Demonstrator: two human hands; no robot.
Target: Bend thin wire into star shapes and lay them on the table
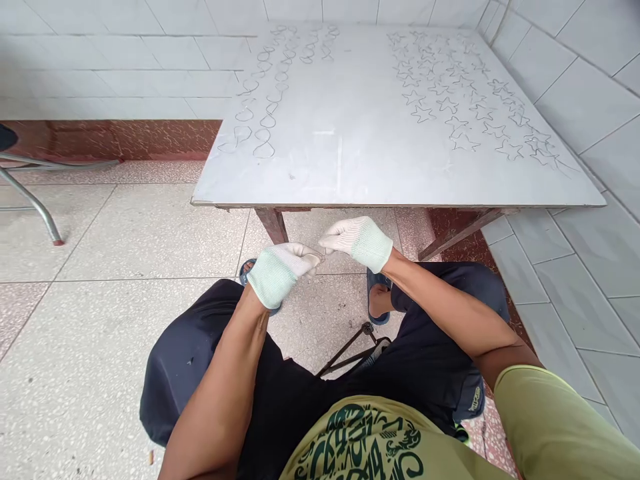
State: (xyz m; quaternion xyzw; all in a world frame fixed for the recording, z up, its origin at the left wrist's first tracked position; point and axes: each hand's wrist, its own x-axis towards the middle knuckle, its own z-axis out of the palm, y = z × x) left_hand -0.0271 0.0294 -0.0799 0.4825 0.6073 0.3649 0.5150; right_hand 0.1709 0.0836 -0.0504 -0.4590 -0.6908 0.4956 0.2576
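Both hands wear white knit gloves with pale green cuffs and meet in front of the table's near edge, above the floor. My left hand (286, 268) is closed, thumb and fingers pinched together. Just right of it and slightly higher, my right hand (357, 241) is also pinched, its fingertips pointing at the left ones with a small gap. A faint thin line shows near the fingertips; what it is, I cannot make out. On the white tabletop (360, 180) lie thin wire-like figure-eight shapes (264, 141) at the left and star shapes (447, 105) at the right.
Tiled walls (590, 87) border the table at the back and right. A wooden table leg (271, 225) stands beyond my left hand. At the far left is a metal chair leg (37, 203). A black folding frame (350, 350) stands between my knees.
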